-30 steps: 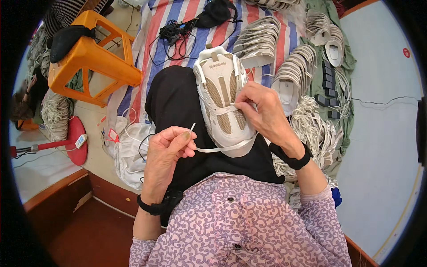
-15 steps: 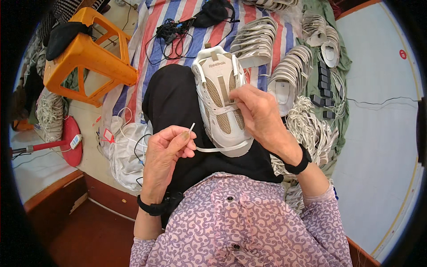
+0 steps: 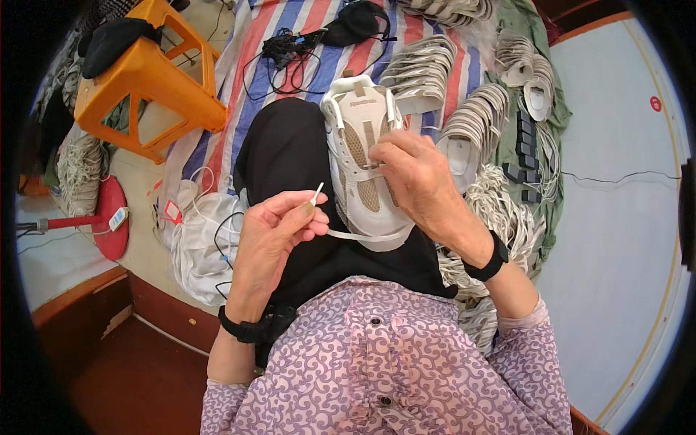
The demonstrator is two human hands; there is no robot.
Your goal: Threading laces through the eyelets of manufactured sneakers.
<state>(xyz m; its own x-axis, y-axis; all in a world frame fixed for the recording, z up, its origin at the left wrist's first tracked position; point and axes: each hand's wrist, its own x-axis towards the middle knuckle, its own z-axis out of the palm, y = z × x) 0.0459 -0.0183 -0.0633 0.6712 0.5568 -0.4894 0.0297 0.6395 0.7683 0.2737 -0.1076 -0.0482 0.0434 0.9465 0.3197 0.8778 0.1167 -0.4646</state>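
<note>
A white and beige sneaker (image 3: 373,206) with mesh panels rests on my black-trousered lap, toe toward me. My left hand (image 3: 279,226) is left of the toe, pinching a white shoelace (image 3: 362,237) near its end, and the tip sticks up past the thumb. From there the lace sags across the toe and passes out of sight behind my right hand (image 3: 429,187). That hand is closed over the right side of the sneaker's lacing area, fingertips curled at the tongue. What the fingertips hold is hidden.
An orange plastic stool (image 3: 148,87) with a black cap stands at left. A striped sheet (image 3: 217,123) carries black cables (image 3: 286,54) and nested stacks of shoe uppers (image 3: 419,72). At right lie bundled white laces (image 3: 500,206) and black blocks (image 3: 525,148). A white bag (image 3: 203,254) lies left.
The view has shifted slightly. My left hand has come a little higher and closer to the sneaker, with the lace still pinched. My right hand stays at the tongue.
</note>
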